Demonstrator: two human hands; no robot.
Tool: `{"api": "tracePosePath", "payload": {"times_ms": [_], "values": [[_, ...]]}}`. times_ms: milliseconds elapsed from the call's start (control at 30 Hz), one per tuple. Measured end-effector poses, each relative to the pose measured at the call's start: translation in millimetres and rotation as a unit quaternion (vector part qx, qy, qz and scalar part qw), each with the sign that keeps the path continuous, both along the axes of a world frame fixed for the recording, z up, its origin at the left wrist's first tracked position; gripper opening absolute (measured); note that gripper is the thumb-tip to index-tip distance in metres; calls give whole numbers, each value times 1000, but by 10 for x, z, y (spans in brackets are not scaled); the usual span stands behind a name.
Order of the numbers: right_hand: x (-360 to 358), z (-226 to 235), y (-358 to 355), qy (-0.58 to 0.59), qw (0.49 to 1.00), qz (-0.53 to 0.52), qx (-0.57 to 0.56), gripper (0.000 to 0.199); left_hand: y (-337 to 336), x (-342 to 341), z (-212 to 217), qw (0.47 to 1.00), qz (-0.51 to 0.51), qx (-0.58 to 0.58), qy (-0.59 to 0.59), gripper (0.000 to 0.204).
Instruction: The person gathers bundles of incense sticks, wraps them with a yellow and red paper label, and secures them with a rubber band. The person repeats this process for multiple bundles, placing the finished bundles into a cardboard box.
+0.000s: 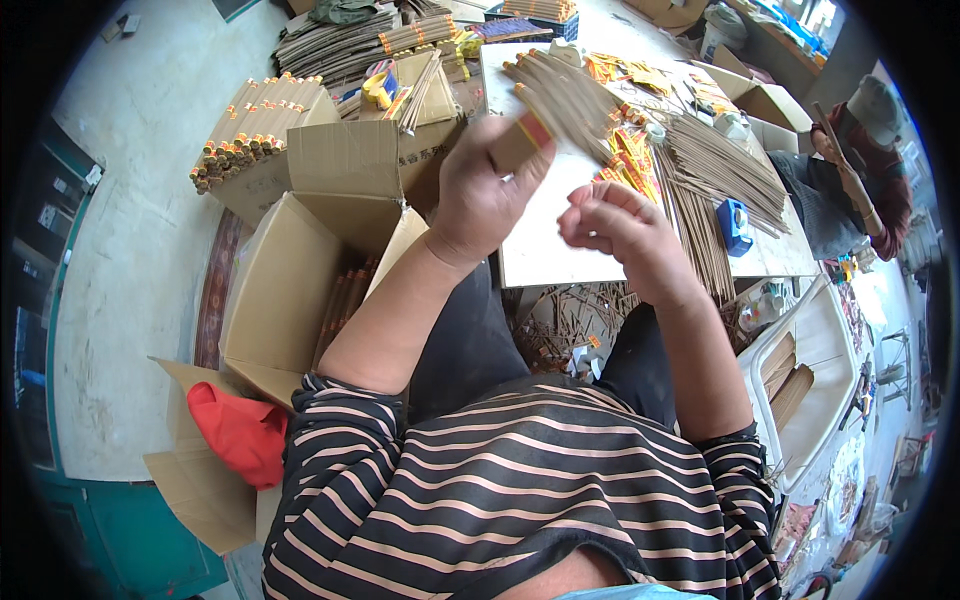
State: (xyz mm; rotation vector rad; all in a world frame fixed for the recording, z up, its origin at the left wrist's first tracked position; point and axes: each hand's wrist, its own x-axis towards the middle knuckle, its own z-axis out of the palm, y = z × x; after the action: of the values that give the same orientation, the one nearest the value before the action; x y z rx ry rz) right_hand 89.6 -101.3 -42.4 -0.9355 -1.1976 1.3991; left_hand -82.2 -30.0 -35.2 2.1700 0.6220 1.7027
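Seated worker at a white worktable [545, 255] strewn with loose brown incense sticks [720, 165] and yellow-red paper wrappers [628, 150]; an open cardboard box [290, 290] stands at the left. The raised bundle of incense sticks [522, 135], banded in red and yellow, could plausibly slip or fan apart, since only the fingertips pinch its near end. The left hand [482, 195] is closed narrowly around that bundle above the table's near-left corner, while the right hand [615, 228] is curled into a loose fist just beside it; whether it grips anything cannot be told.
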Motion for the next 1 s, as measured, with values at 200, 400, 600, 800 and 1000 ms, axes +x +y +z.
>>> {"api": "tracePosePath", "payload": {"times_ms": [200, 400, 600, 800, 1000], "values": [[-247, -443, 273, -379, 871, -191, 246, 51, 76, 311, 84, 894, -250, -296, -225, 16], [-299, -297, 153, -222, 974, -43, -14, 27, 237, 272, 77, 845, -336, -361, -208, 19], [-270, -209, -35, 6, 988, 85, -130, 22, 245, 280, -140, 718, -440, -459, -282, 33], [-255, -187, -223, 177, 934, 157, -269, 22, 87, 351, -254, 630, -493, -517, -304, 39], [-229, -215, -292, 250, 903, 195, -290, 19, -5, 396, -241, 552, -565, -534, -301, 31]]}}
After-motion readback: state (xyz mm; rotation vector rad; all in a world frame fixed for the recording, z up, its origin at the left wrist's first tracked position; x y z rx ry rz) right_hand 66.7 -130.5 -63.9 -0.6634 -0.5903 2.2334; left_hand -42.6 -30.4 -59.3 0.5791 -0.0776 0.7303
